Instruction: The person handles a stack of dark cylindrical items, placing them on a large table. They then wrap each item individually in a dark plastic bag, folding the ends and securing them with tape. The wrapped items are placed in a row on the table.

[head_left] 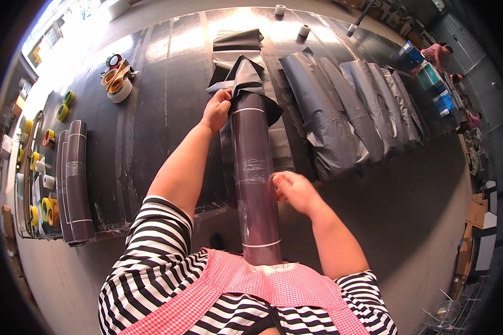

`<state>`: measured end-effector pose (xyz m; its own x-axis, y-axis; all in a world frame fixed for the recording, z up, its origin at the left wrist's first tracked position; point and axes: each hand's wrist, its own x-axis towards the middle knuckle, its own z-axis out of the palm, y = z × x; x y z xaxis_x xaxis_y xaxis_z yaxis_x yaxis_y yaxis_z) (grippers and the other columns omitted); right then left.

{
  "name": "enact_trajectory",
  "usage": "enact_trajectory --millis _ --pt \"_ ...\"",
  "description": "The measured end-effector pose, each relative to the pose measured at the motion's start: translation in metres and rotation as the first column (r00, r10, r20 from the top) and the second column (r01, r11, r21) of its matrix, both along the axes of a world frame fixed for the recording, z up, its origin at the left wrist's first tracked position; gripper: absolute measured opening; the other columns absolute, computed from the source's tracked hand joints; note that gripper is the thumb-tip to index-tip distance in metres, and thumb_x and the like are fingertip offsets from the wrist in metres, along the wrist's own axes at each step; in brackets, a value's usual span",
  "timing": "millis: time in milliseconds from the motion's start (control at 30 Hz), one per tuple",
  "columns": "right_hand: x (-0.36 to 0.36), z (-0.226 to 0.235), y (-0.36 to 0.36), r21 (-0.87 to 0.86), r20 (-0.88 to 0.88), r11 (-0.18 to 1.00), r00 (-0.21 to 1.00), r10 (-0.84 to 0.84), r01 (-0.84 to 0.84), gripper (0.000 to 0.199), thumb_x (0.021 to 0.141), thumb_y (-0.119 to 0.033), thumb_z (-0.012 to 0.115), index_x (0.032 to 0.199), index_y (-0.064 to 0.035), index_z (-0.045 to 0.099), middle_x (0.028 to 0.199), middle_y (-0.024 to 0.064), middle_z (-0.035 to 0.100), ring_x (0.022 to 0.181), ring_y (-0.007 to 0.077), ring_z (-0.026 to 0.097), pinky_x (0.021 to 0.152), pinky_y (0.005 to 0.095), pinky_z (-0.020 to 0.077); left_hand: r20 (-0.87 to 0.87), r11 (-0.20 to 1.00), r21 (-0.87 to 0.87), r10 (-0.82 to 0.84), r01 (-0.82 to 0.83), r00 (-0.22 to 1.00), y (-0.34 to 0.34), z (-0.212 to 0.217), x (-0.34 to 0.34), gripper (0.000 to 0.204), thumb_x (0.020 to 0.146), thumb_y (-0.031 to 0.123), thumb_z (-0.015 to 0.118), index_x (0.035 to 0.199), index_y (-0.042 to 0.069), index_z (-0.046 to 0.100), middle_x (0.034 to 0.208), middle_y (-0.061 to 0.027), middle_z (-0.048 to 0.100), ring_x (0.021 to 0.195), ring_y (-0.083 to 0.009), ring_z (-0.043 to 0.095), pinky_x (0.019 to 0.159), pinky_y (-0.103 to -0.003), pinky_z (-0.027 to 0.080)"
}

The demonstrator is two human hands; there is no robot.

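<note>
A long dark purple film roll [254,206] with white bands and clear wrap round its middle points away from me, its near end against my apron. Over its far end sits the mouth of a grey plastic bag [247,78], and the rest of the bag lies flat on the table beyond. My left hand [217,110] pinches the bag's edge at the left of the roll. At the roll's right side is my right hand [296,192], fingers curled in against it; whether anything is between them is hidden.
Several grey bagged rolls [335,117] lie right on the black table [151,123]. Two bare purple rolls [77,178] stand at its left edge, near tape rolls [49,182]. More tape rolls [117,84] sit far left. People [437,53] work beside blue boxes [412,53] at far right.
</note>
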<state>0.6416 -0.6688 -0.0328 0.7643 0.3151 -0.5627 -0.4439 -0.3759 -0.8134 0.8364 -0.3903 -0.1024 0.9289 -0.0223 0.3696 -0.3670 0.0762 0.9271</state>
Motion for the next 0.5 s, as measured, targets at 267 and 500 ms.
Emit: enact_trajectory --millis 267,500 --pt "0.203 -0.06 0.013 -0.351 0.807 0.837 0.589 0.043 0.419 0.036 0.079 -0.021 0.071 0.11 -0.0039 0.067 0.105 0.0171 0.07 0.104 0.0347 0.065 0.091 0.0419 0.0507 0.122 0.889 0.324 0.301 -0.324 0.946 -0.034 -0.001 -0.014 0.006 0.092 0.003 0.059 0.097 0.003 0.058 0.126 -0.0169 0.052 0.108 -0.0297 0.057 0.096 -0.034 0.045" --pt "0.103 -0.078 0.019 -0.423 0.824 0.905 0.392 0.409 -0.056 0.013 0.075 -0.005 0.062 0.087 -0.0036 0.059 0.094 0.0179 0.059 0.096 0.0407 0.059 0.081 0.0482 0.0501 -0.165 0.904 0.424 0.024 0.049 0.986 0.021 0.016 -0.092 0.003 0.089 0.002 0.061 0.089 0.005 0.06 0.099 -0.0093 0.052 0.09 -0.0233 0.054 0.083 -0.033 0.046"
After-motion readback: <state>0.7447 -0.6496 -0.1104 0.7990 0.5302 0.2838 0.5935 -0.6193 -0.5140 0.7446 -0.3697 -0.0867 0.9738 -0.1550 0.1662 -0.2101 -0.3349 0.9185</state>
